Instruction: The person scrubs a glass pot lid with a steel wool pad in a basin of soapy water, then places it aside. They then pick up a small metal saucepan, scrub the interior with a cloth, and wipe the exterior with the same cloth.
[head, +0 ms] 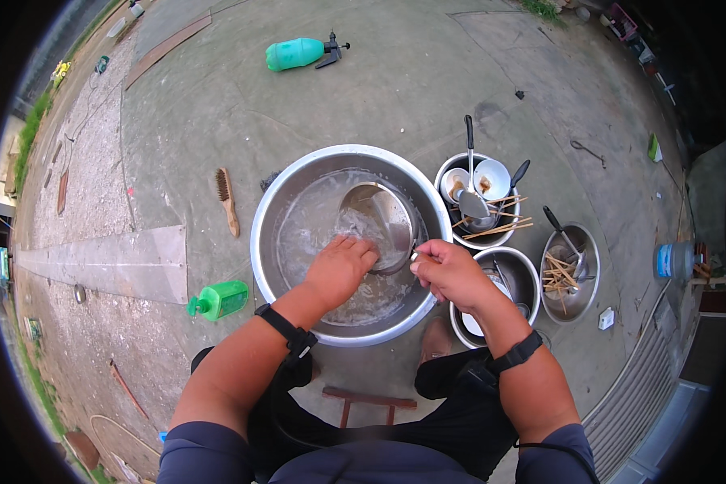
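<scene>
A wide metal basin (260, 242) of cloudy, sudsy water stands on the ground before me. Tilted inside it is a shiny metal pot (393, 221), its mouth partly in the water. My right hand (451, 269) grips the pot's handle (415, 256) near the basin's right rim. My left hand (342, 269) lies at the pot's lower left edge, back of the hand up, fingertips reaching into the wet opening. Whether those fingers hold anything is hidden.
Right of the basin stand a pot of bowls, ladles and chopsticks (487, 242), a pot of dishes (529, 266) and a bowl of chopsticks (593, 266). A green pump bottle (227, 300) and wooden-handled brush (228, 206) lie left. Beyond lies a green sprayer (296, 53).
</scene>
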Demonstrator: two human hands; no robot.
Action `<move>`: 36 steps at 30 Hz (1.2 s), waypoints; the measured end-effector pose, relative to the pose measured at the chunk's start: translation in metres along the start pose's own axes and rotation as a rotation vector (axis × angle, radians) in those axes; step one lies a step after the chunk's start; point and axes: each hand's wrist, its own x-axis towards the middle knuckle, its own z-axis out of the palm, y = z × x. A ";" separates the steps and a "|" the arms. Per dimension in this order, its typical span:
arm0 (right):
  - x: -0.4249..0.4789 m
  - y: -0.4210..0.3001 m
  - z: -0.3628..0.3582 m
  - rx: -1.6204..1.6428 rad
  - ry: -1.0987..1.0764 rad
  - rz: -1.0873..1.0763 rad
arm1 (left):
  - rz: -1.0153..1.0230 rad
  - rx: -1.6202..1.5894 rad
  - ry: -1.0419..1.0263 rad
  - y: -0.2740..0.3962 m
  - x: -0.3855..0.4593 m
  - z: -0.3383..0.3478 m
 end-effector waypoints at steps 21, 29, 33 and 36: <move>-0.005 -0.009 -0.016 0.095 -0.043 -0.006 | 0.067 -0.037 0.138 0.014 0.005 -0.010; -0.006 -0.006 -0.009 0.301 0.056 -0.236 | -0.008 -0.190 0.251 0.027 0.011 -0.011; 0.013 0.012 0.014 0.089 0.210 -0.326 | -0.094 -0.241 0.255 0.039 0.016 -0.016; 0.027 0.019 0.030 0.131 0.310 -0.450 | -0.128 -0.272 0.243 0.056 0.022 -0.022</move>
